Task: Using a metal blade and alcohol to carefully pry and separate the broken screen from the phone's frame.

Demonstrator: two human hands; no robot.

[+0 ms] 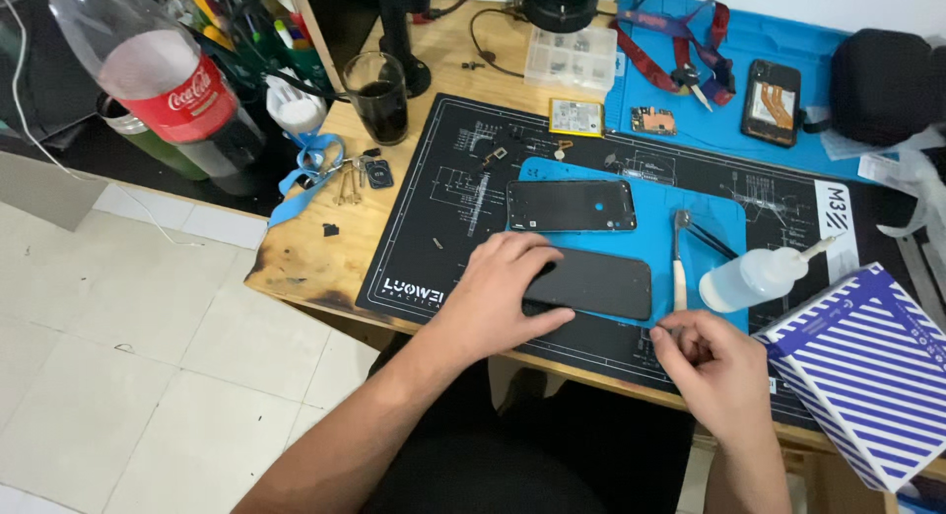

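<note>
While the left hand (498, 292) presses one dark screen (591, 282), the right hand's (714, 361) grip pinches something unseen

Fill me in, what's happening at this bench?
A person is working on a taken-apart phone. Their left hand presses flat on a dark rectangular phone screen panel lying on the small blue mat. Their right hand pinches something too small to make out. A black phone frame lies just beyond.

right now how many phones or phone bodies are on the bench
3: a dark phone under the left hand, a black frame behind it, an opened phone on the far blue mat. Others may be hidden.
</note>
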